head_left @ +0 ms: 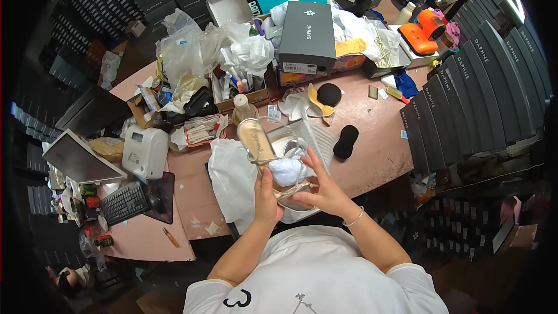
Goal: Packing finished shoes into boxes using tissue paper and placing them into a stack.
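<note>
Both my hands hold a strappy silver sandal [256, 141] with a beige insole, over the near middle of the table. A wad of white paper [285, 172] fills its front part. My left hand [269, 199] is closed on its near left side, thumb up. My right hand [326, 189] has its fingers on the straps at the right side. White tissue paper [229, 177] lies under and left of the sandal. Behind my fingers, part of the footwear is hidden, and I cannot tell whether a second sandal lies beneath.
A black shoe-shaped pad [346, 142] and a round black sponge [329, 95] lie on the pink table [378, 139]. A grey shoebox [307, 38] tops the clutter behind. Stacked shoeboxes [488, 81] stand right; a label printer [145, 152], keyboard [124, 202] and monitor [81, 157] left.
</note>
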Demonstrator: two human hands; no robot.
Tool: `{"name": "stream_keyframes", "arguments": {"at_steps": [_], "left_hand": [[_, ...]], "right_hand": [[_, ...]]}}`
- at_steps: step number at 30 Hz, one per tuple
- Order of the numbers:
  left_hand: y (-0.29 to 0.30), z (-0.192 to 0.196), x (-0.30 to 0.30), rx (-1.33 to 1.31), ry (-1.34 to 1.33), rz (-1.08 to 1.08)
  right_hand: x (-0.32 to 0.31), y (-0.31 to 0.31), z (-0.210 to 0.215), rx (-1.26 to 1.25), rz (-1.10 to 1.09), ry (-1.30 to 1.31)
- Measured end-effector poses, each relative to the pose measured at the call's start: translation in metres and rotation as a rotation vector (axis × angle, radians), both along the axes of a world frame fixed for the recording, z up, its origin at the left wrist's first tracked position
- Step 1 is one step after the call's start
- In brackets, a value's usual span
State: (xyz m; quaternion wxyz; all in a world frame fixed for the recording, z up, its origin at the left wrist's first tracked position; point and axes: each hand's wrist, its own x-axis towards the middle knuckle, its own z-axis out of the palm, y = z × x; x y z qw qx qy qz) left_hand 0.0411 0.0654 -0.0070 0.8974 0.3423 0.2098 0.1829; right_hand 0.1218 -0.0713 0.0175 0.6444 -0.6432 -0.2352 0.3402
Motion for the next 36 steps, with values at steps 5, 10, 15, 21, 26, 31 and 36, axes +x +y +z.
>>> {"name": "stream_keyframes", "arguments": {"at_steps": [5,10,15,21,26,31,36], "left_hand": [[0.019,-0.013,-0.025,0.162,-0.137,-0.183],[0.093,-0.035,-0.028,0.223,0.120,-0.530],[-0.004,-0.042,-0.018,0.179,0.116,-0.886],[-0.019,-0.006,-0.029,0.010,0.358,-0.780],[-0.019,-0.008,-0.029,0.123,0.470,-0.769],[-0.019,-0.033,-0.050,0.276,0.530,-0.688],[-0.026,-0.011,-0.034,0.016,0.536,-0.563]], "right_hand": [[-0.003,-0.020,-0.027,0.080,0.052,0.452],[0.045,-0.051,-0.001,-0.027,0.451,0.249],[0.062,-0.036,-0.016,-0.224,0.684,0.034],[0.136,-0.080,-0.104,-0.740,-0.282,-0.508],[0.183,-0.060,-0.167,-0.992,-0.377,-0.492],[0.174,-0.077,-0.182,-0.619,-0.486,-0.353],[0.056,-0.085,-0.021,-0.263,0.094,-0.357]]}}
